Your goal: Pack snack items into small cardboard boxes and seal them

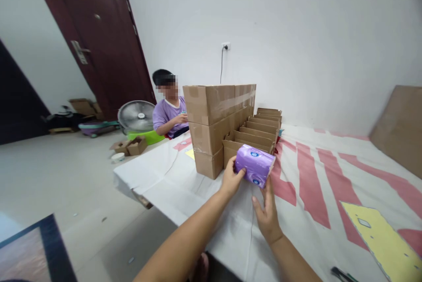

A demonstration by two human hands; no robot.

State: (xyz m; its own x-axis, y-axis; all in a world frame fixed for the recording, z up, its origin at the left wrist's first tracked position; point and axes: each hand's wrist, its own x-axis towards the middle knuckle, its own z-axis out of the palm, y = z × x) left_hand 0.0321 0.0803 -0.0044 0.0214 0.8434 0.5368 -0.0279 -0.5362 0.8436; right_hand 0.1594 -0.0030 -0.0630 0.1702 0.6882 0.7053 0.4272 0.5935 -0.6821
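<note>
From my remote seat I watch my left hand [232, 177] grip the left end of 1 purple pack [253, 165], held up in front of the open boxes [259, 135]. My right hand [267, 218] is open, thumb spread, its fingers touching the pack's lower right edge. Beyond, closed boxes [222, 104] stack 3 high, at least 2 long on top; the open boxes overlap too much for me to count. 2 blue logos mark the pack, their lettering too small to read. A white cloth [211, 196] with red shapes and a yellow patch [379, 238] covers the table. Past it I see 1 seated person [168, 113] in purple, 1 fan [136, 116] on the floor, 1 brown door [95, 31] and 1 wall socket [226, 46].
</note>
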